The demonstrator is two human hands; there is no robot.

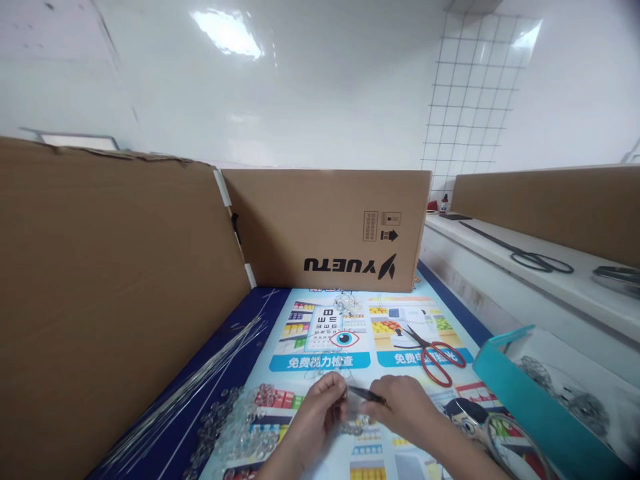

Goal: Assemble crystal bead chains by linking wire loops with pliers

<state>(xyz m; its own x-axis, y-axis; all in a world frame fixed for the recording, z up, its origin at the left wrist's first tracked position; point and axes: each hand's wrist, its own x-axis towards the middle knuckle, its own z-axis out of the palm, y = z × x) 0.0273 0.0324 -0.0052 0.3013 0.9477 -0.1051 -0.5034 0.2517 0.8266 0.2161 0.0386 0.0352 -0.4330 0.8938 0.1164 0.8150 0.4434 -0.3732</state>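
My left hand [320, 403] is closed in a pinch near the middle of the printed mat. What its fingertips hold is too small to make out. In my right hand [405, 403] is a dark, narrow-nosed tool that looks like pliers [361, 393], its tip pointing left against the left fingertips. Clear round beads [245, 427] lie in a loose heap left of my left hand, and a few more clear beads [353, 427] show below the pliers. Red-handled scissors [435, 357] lie open on the mat beyond my right hand.
Long thin wires [195, 380] lie along the blue left edge. A teal-edged box [545, 407] with coiled wire stands at the right, beside a clear ring-shaped object [517, 440]. Cardboard panels [320, 227] wall the back and left. Large dark scissors [530, 257] rest on the white ledge.
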